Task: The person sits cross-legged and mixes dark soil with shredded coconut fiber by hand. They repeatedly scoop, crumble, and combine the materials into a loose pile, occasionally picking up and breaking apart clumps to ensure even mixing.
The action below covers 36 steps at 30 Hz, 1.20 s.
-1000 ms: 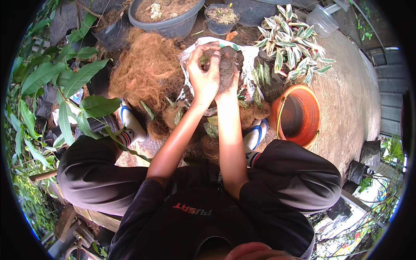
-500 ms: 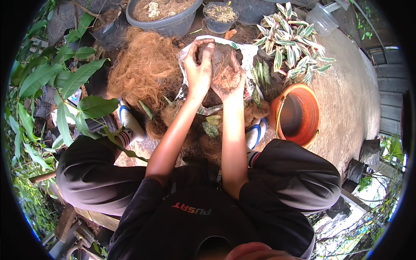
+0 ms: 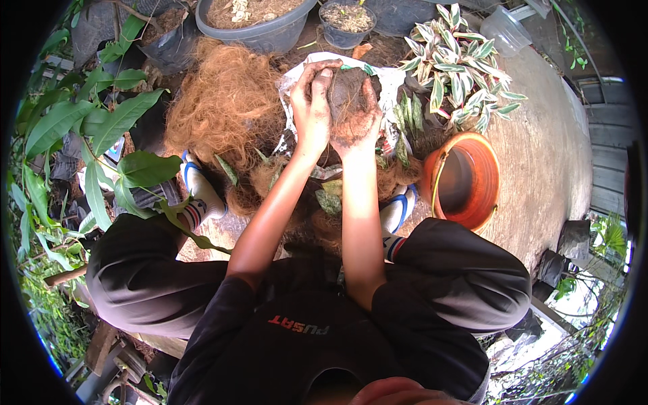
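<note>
Above the white sack [image 3: 389, 82], we cup a dark soil clump [image 3: 347, 88] between our left hand [image 3: 313, 108], thumb and bent fingers curled against one side, and our muddy right hand [image 3: 358, 127], wrapped round the other; brown fibre [image 3: 214, 101] lies leftward.

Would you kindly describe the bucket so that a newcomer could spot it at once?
Start from the white bag beneath the left hand and right hand. To its right, just below the striped plant, stands the bucket. Its orange body sets it apart from the dark pots at the top.
</note>
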Tool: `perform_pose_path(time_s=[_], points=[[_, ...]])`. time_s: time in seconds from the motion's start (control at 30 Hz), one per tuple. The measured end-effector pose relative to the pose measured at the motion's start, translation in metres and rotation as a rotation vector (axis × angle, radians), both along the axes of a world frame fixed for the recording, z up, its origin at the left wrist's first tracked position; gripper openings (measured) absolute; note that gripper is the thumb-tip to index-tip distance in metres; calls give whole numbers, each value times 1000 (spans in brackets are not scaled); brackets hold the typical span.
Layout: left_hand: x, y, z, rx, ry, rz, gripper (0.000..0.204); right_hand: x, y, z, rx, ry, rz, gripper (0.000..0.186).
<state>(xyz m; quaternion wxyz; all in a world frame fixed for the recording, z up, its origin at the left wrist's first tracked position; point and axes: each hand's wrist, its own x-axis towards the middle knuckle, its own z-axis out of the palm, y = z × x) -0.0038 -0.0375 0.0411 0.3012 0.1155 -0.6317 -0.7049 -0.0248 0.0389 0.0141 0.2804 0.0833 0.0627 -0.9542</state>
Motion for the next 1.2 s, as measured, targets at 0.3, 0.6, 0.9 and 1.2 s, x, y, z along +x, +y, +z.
perform_pose_path(time_s=[0.3,0.6,0.9,1.2], points=[[-2,-2,9,-39,109,13,32,2,-2,-7,130,121,26,39],[-4,-17,-19,235,76,-75,48,4,2,15,20,91,45,42],[1,-19,-15,499,77,-24,56,0,5,-12,339,59,-19,35],[-1,-12,11,122,131,-48,41,15,-6,32,-39,10,75,44]])
